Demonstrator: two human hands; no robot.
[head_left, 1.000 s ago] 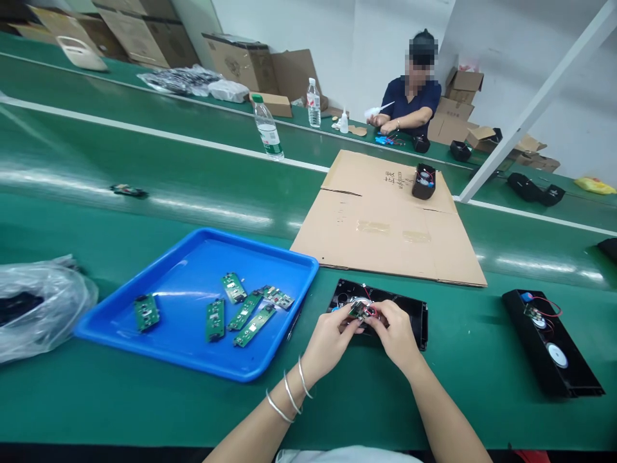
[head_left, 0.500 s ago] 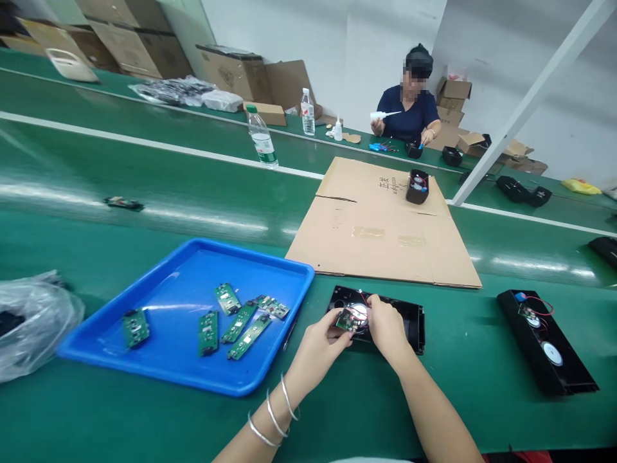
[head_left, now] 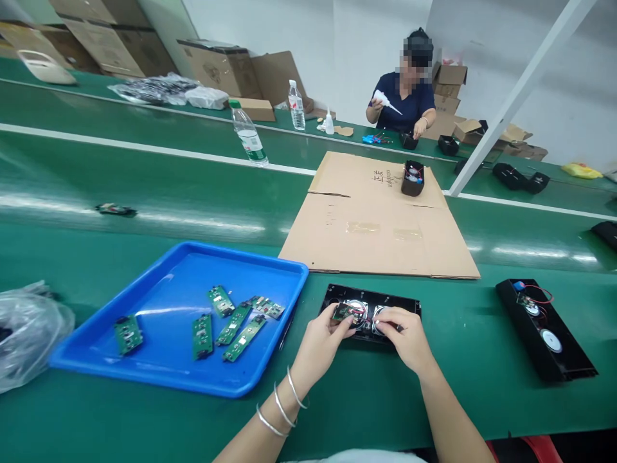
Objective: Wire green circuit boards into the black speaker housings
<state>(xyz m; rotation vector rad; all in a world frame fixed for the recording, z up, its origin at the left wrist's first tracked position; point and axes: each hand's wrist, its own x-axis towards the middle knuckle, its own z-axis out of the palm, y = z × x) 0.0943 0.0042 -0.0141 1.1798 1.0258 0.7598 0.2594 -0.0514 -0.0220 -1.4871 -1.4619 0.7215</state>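
Observation:
A black speaker housing (head_left: 409,302) lies open side up in front of me, with two round speakers inside. My left hand (head_left: 324,334), with bangles on the wrist, pinches a small green circuit board (head_left: 343,313) over the left end of the housing. Thin red wires show beside the board, near the left speaker (head_left: 357,308). My right hand (head_left: 405,331) is at the right speaker (head_left: 379,315), its fingers closed together over the cone. Whatever lies between those fingertips is too small to make out.
Left of the housing is a blue tray (head_left: 159,379) holding several green circuit boards (head_left: 202,336). Flat cardboard (head_left: 385,251) lies behind it. Another wired speaker housing (head_left: 544,334) sits to the right. Across the bench, a person (head_left: 407,96) holds a white bottle (head_left: 383,99).
My right hand has moved right, from the wires near the left speaker to the right speaker. My left hand still holds the circuit board. The view has shifted slightly.

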